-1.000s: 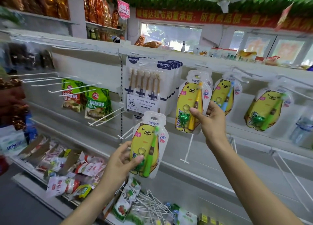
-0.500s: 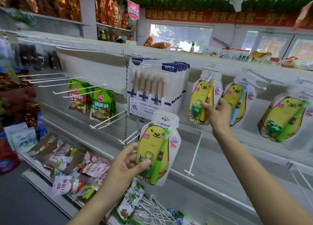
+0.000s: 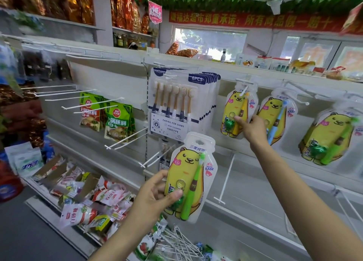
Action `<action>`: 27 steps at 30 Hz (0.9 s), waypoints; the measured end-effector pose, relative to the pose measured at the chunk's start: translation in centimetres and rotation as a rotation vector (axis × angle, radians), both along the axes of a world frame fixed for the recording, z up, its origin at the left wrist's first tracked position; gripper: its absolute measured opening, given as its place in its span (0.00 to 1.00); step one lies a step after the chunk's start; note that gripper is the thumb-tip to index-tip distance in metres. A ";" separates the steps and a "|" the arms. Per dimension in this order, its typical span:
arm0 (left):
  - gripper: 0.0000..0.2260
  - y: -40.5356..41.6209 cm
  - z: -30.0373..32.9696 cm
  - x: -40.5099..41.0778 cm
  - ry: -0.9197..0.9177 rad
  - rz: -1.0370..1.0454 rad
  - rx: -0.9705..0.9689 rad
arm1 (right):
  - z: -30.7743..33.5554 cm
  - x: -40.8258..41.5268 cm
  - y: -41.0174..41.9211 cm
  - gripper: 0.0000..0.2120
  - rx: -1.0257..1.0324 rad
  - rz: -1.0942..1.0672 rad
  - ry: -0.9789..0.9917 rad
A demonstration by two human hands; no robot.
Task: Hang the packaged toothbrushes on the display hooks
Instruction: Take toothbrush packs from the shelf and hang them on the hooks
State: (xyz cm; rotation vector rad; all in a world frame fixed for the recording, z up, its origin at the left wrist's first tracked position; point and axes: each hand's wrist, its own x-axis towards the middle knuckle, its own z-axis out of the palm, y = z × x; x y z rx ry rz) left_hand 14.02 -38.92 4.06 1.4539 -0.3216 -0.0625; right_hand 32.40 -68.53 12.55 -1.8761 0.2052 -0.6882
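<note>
My left hand pinches a bear-shaped pack with a green toothbrush, held upright in front of the shelf, below the hooks. My right hand reaches up and grips the lower edge of a bear pack with a yellow toothbrush. That pack hangs on a white hook threaded through its top hole. To its right a pack with a blue toothbrush hangs on another hook, and a third with a green brush is farther right.
A stack of six-piece toothbrush cards hangs left of the bear packs. Bare white hooks stick out at centre left beside green sauce packets. Loose hooks and snack bags fill the lower shelf.
My right hand has stayed on the yellow-brush pack and shifted toward its lower right edge as the pack settled on the hook. My left hand keeps its pack roughly in place.
</note>
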 end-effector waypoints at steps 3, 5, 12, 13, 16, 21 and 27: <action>0.16 -0.3 -0.1 -0.4 -0.009 -0.017 -0.008 | -0.4 -1.4 -0.3 0.15 -0.205 -0.062 0.043; 0.16 -0.7 -0.1 -0.6 -0.016 -0.031 -0.020 | -0.9 -2.7 -0.6 0.17 -0.344 -0.101 0.093; 0.16 -4.0 0.0 -1.8 -0.018 -0.098 -0.055 | -1.2 -13.0 0.3 0.19 -0.246 0.040 0.062; 0.15 -4.7 0.1 -2.1 -0.015 -0.113 -0.064 | -1.0 -14.9 0.6 0.14 -0.185 0.097 0.038; 0.13 -7.1 0.3 -2.6 -0.014 -0.164 -0.080 | -0.3 -20.4 1.0 0.14 0.076 0.276 0.037; 0.15 -11.7 0.7 -3.5 -0.029 -0.257 -0.081 | -0.8 -27.0 -0.2 0.14 0.044 0.394 0.078; 0.15 -17.1 1.5 -5.0 -0.094 -0.365 -0.048 | -0.8 -30.6 -3.8 0.07 0.073 0.237 -0.047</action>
